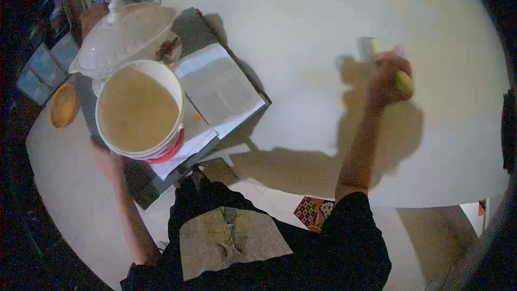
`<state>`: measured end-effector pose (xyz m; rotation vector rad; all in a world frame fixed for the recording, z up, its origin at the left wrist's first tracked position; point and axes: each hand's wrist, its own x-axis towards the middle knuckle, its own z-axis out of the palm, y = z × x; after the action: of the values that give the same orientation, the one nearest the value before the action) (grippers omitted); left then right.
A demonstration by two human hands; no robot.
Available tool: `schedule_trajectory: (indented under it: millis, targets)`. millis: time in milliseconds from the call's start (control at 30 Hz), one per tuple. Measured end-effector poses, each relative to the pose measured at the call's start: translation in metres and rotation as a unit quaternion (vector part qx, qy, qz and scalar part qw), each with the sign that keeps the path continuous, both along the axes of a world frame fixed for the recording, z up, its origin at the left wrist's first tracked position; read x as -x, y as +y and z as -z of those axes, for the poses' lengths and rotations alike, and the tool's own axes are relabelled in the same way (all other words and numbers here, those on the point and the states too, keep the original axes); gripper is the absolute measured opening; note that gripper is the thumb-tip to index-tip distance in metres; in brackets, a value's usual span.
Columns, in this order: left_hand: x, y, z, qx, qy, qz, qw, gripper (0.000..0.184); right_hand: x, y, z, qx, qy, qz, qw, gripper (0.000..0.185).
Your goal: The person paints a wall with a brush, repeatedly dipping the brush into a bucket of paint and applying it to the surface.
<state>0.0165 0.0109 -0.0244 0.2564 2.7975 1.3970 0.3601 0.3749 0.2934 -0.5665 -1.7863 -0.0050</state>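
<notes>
My right hand (pixel 394 75) is closed round the yellow handle of a scraper-like tool (pixel 368 47), whose flat grey end lies against the pale wall (pixel 280 75). At the lower left side of a white bucket (pixel 180 94), my left hand (pixel 109 163) is blurred, and what its fingers do is hard to make out. The bucket holds a tan, cloudy liquid (pixel 139 110) and has a red band near its base. It stands on a dark surface with white paper sheets (pixel 223 83) beside it.
A clear lidded dish (pixel 124 35) is behind the bucket. An orange oval basket (pixel 64 105) lies at the far left near blue-grey panels (pixel 47 67). A patterned red mat (pixel 312 213) shows on the tiled floor below.
</notes>
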Motion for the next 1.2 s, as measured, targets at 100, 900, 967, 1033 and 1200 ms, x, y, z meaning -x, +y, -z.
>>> schedule_trajectory:
  millis: [100, 900, 967, 1033, 1200]
  targets:
    - [-0.007, 0.007, -0.009, -0.005, -0.025, -0.025, 0.999, 0.07, -0.007, -0.002, -0.028, -0.159, -0.007, -0.047, 0.986, 0.034]
    - [-0.008, 0.01, 0.007, -0.001, 0.023, -0.069, 0.997, 0.064, 0.281, -0.154, 0.135, 0.341, -0.446, -0.424, 0.711, 0.042]
    - [-0.007, 0.009, 0.007, -0.001, 0.032, -0.069, 0.997, 0.064, 0.28, -0.155, 0.135, 0.331, -0.464, -0.401, 0.717, 0.043]
    - [-0.007, 0.01, 0.008, 0.008, 0.03, -0.07, 0.997, 0.064, 0.28, -0.157, 0.136, 0.272, -0.473, -0.366, 0.754, 0.043]
    - [-0.009, 0.01, 0.004, 0.018, 0.016, -0.065, 0.998, 0.064, 0.28, -0.157, 0.147, 0.272, -0.496, -0.347, 0.748, 0.044]
